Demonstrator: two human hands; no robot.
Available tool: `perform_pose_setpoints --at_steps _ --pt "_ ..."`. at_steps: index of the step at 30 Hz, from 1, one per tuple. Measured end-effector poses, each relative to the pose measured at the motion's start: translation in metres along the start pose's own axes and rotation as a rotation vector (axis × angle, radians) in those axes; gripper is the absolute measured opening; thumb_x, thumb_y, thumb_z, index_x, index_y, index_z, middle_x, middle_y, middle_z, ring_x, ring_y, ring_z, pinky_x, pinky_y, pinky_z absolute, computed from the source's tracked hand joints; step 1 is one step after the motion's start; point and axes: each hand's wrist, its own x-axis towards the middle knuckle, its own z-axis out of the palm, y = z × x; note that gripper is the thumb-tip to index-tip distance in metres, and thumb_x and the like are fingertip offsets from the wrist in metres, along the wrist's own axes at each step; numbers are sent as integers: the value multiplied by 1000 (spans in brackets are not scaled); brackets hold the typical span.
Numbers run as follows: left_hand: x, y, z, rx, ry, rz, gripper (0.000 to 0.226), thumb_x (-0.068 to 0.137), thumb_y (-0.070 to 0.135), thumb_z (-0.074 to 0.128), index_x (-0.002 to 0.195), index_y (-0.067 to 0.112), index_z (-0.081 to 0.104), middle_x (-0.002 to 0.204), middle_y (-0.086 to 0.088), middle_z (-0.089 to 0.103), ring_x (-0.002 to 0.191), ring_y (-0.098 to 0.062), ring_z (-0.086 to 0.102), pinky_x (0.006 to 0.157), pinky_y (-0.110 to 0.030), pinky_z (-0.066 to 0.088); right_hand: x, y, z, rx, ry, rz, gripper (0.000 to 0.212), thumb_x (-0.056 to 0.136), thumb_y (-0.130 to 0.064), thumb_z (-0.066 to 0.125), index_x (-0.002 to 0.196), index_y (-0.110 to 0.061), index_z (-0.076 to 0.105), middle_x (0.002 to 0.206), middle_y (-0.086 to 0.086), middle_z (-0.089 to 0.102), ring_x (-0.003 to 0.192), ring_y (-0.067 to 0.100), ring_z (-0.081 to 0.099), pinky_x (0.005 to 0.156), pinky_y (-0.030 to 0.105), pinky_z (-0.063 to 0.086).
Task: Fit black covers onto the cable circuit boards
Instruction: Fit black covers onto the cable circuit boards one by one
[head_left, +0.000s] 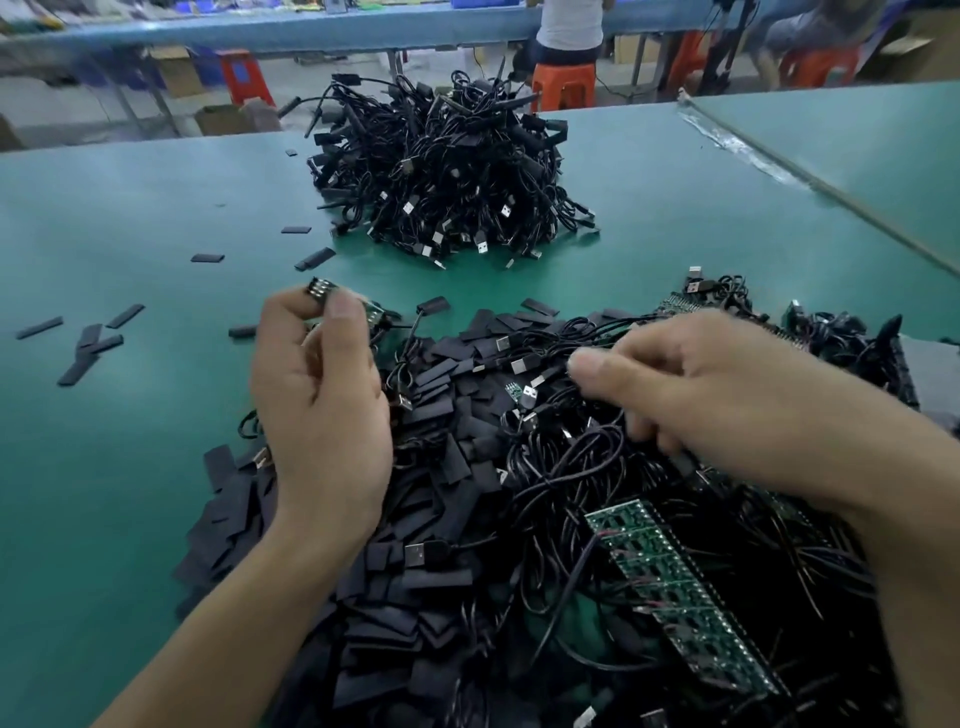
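**Table** (130, 467): green mat. We work at its near edge.

**Left hand** (322, 415): raised at the near left of the pile. Thumb and fingertips pinch a board (323, 291) at the hand's far end. We see gold contacts on a dark face and a green sliver just right of the thumb, with a thin lead running off to the right. We cannot tell whether a cover is on it.

**Right hand** (727, 410): well apart from the left hand, on the right, knuckles up. Its fingers curl down into the cables (571, 467). It is blurred, and we cannot tell whether it grips any of them.

**Covers** (441, 493): flat black sleeves, heaped near centre between and under our hands and reaching the near edge.

**Stray covers** (93, 343): scattered on the mat to the left. A few more lie just beyond the left hand.

**Cables**: thin, black, with USB plugs, tangled across the right half of the cover heap.

**Board strip** (675, 587): a green row of joined boards with leads attached, lying near right among the cables, beside the right forearm.

**Far heap** (447, 171): a mound of black cables with USB plugs, far centre, well apart from the near pile.

**Tape** (769, 161): a clear strip along a seam, far right.

**Beyond the table**: a blue bench (311, 26), boxes (176, 70) on the floor, and a person (569, 26) seated on an orange stool (563, 85).
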Motion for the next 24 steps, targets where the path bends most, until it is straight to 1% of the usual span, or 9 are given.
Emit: perform_pose_setpoints --at_steps 1,3,7,9,14,18,20,22,24 --pt "1 -1 0 29 7 -1 30 97 35 49 70 47 53 53 15 33 45 -8 24 43 -22 22 -3 -4 0 5 -95 -29 67 66 -87 36 81 -29 67 66 -15 69 53 5 63 53 24 48" --pt "2 -4 -2 54 34 -14 21 91 44 52 70 47 55 55 14 34 49 -11 24 47 -27 21 -6 -7 1 -11 -158 -62 68 62 -88 33 85 -33 65 66 -14 69 52 4 63 54 27 51" --pt "3 -8 -4 60 44 -35 18 87 48 53 70 48 56 56 14 35 51 -13 24 49 -30 21 -5 -7 2 -17 -51 -23 61 63 -85 41 83 -34 68 66 -11 69 51 2 60 53 25 48" --pt "1 -8 -3 70 27 -43 18 88 49 53 69 48 56 56 15 36 50 -12 25 49 -29 22 -4 -6 3 -39 -11 3 53 68 -78 45 81 -33 69 64 -12 68 47 0 58 50 24 43" --pt "-1 -7 -2 74 13 -49 18 87 48 53 69 48 57 54 15 36 49 -10 25 47 -27 22 -6 -6 1 -32 -15 10 49 71 -72 43 79 -31 68 59 -19 65 44 -6 54 45 18 34" --pt "-2 -6 -1 72 -5 -46 19 87 47 53 69 48 57 54 16 37 48 -8 25 46 -26 22 -7 -6 -1 6 -46 -4 42 79 -69 47 81 -32 67 55 -11 67 39 -2 52 40 11 35" --pt "-3 -5 -1 70 -13 -46 18 87 46 53 70 47 57 54 15 38 48 -8 26 46 -24 22 -9 -7 -4 40 -75 -19 45 80 -71 47 84 -31 66 57 -9 68 39 0 53 39 10 34" --pt "-4 -5 0 69 -20 -47 18 88 45 53 70 45 57 53 15 37 48 -8 25 46 -24 23 -12 -9 -9 71 -152 -55 57 75 -80 40 89 -31 66 60 -9 69 40 2 55 41 11 36" --pt "-5 -6 1 76 -30 -45 18 88 45 53 70 44 57 53 15 36 48 -8 25 46 -25 23 -16 -9 -14 72 -278 -95 63 70 -90 38 100 -41 64 66 -12 71 43 1 57 43 10 39"
